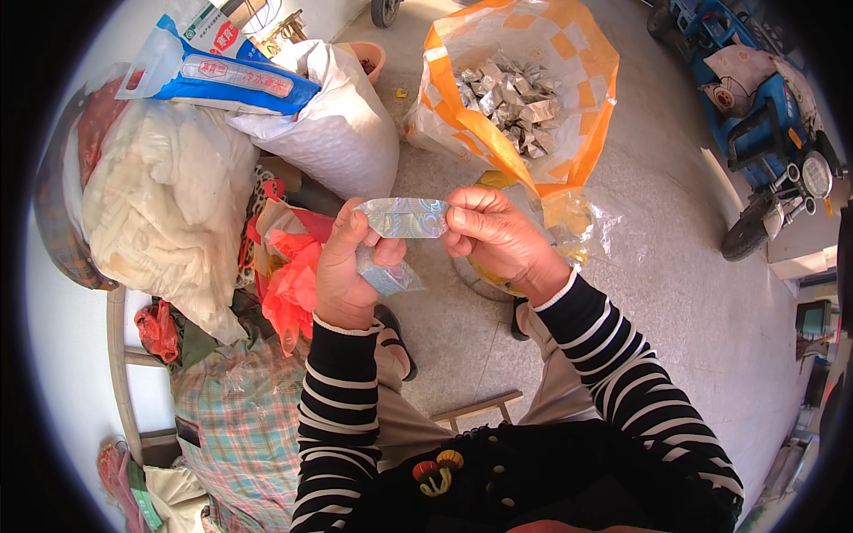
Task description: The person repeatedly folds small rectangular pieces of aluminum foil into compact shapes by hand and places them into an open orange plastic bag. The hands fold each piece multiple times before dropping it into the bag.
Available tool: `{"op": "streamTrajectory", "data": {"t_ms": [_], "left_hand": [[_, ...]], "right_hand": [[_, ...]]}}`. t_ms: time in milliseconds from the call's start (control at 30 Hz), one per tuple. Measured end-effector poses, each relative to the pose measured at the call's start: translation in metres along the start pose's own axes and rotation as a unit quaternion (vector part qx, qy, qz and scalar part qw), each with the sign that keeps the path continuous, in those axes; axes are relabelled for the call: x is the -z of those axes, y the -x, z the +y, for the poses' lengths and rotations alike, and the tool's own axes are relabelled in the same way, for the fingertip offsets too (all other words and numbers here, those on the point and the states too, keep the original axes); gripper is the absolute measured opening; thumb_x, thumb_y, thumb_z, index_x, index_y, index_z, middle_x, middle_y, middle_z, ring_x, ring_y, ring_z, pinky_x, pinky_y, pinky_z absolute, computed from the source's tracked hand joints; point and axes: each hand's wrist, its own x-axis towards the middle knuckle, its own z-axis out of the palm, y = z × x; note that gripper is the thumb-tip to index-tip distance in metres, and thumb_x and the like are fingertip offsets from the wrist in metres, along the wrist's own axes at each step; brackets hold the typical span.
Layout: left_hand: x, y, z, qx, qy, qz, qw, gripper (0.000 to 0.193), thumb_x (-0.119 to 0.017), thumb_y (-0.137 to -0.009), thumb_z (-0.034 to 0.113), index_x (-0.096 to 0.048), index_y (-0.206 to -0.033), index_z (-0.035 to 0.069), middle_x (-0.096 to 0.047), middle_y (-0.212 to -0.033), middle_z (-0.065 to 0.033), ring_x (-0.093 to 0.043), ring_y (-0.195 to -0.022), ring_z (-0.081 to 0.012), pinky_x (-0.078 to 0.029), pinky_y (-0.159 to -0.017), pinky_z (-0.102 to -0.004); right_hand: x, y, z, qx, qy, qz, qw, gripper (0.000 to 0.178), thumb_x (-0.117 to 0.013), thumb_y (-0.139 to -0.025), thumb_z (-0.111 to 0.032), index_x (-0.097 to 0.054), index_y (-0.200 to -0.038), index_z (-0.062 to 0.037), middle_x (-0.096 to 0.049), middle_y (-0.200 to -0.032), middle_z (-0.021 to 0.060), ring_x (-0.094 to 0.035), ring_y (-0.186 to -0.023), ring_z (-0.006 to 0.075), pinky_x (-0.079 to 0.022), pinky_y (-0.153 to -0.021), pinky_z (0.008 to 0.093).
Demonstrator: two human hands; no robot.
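A strip of shiny silver foil paper, folded flat with slanted corners at its left end, stretches level between my two hands. My left hand pinches its left end between thumb and fingers. More foil sheets stick out below the fingers of that same hand. At the right end, my right hand grips the strip with thumb and forefinger. Just beyond, a large orange-and-white checked plastic bag stands wide at the top, with many folded silver foil pieces heaped inside.
To the left are a full white sack, a blue rice bag, cream bedding, a red plastic bag and plaid cloth. Clear plastic lies by the checked bag. A blue three-wheeled vehicle is parked at far right.
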Motion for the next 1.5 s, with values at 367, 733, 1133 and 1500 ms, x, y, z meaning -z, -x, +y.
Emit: {"op": "streamTrajectory", "data": {"t_ms": [367,733,1133,1500], "left_hand": [[-0.004,0.0,-0.002,0.033,-0.041,0.011,0.999,0.019,-0.065,-0.089,0.025,-0.057,-0.085,0.009,-0.049,-0.069,0.0018,-0.049,-0.057,-0.0139,-0.037,-0.051,-0.027],[-0.005,-0.001,0.001,0.016,-0.089,0.029,0.996,0.02,-0.061,-0.092,0.025,-0.056,-0.083,0.008,-0.05,-0.071,0.0,-0.051,-0.058,-0.0141,-0.04,-0.053,-0.0262],[0.01,-0.009,-0.001,0.014,-0.02,0.252,0.967,0.019,-0.061,-0.086,0.012,-0.058,-0.104,0.006,-0.056,-0.08,-0.0021,-0.052,-0.064,-0.0135,-0.041,-0.057,-0.0274],[0.019,-0.012,-0.008,0.03,0.068,0.219,0.973,0.025,-0.053,-0.083,-0.002,-0.058,-0.107,0.002,-0.062,-0.092,-0.0087,-0.06,-0.074,-0.0185,-0.054,-0.07,-0.0346]], "right_hand": [[0.002,-0.003,0.005,0.007,-0.032,0.001,0.999,0.023,-0.064,-0.092,-0.029,-0.064,-0.087,-0.0061,-0.052,-0.069,-0.0027,-0.043,-0.061,0.0057,-0.037,-0.056,0.0209],[-0.006,0.001,-0.006,0.027,0.007,0.018,0.999,0.016,-0.068,-0.089,-0.022,-0.064,-0.086,-0.0063,-0.055,-0.069,-0.0015,-0.046,-0.06,0.0075,-0.039,-0.056,0.0229],[-0.002,0.004,-0.041,0.487,0.649,0.099,0.576,0.02,-0.077,-0.071,-0.01,-0.068,-0.089,-0.0083,-0.063,-0.08,0.0042,-0.062,-0.071,0.0193,-0.05,-0.062,0.033],[0.0,-0.002,-0.011,0.035,0.205,0.054,0.977,0.024,-0.073,-0.081,-0.004,-0.064,-0.103,-0.0031,-0.065,-0.091,0.0,-0.059,-0.079,0.0062,-0.049,-0.071,0.0224]]}}
